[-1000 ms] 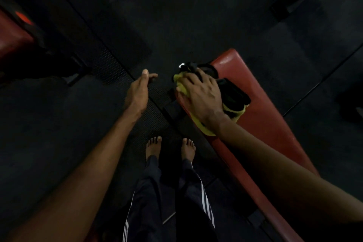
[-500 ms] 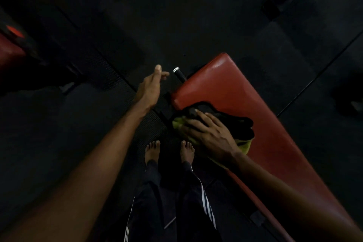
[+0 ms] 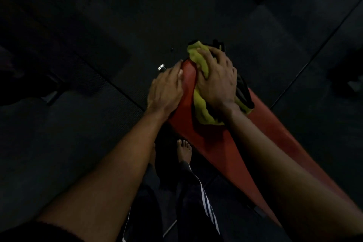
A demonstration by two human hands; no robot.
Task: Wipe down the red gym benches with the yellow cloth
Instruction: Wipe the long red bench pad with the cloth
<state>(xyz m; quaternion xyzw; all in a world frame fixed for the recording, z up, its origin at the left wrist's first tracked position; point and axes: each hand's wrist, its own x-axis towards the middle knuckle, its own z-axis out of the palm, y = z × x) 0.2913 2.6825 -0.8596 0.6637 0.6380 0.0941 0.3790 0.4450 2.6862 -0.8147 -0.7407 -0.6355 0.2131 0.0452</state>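
With the right hand [image 3: 218,82] pressing spread fingers on the bunched yellow cloth [image 3: 200,104] and the left hand [image 3: 167,90] resting flat, the cloth is risking slipping off the bench [image 3: 196,139] end.

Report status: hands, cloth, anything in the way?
Right hand presses yellow cloth onto far end of bench. Left hand rests on bench edge. Metal peg beside left hand, clear of cloth.
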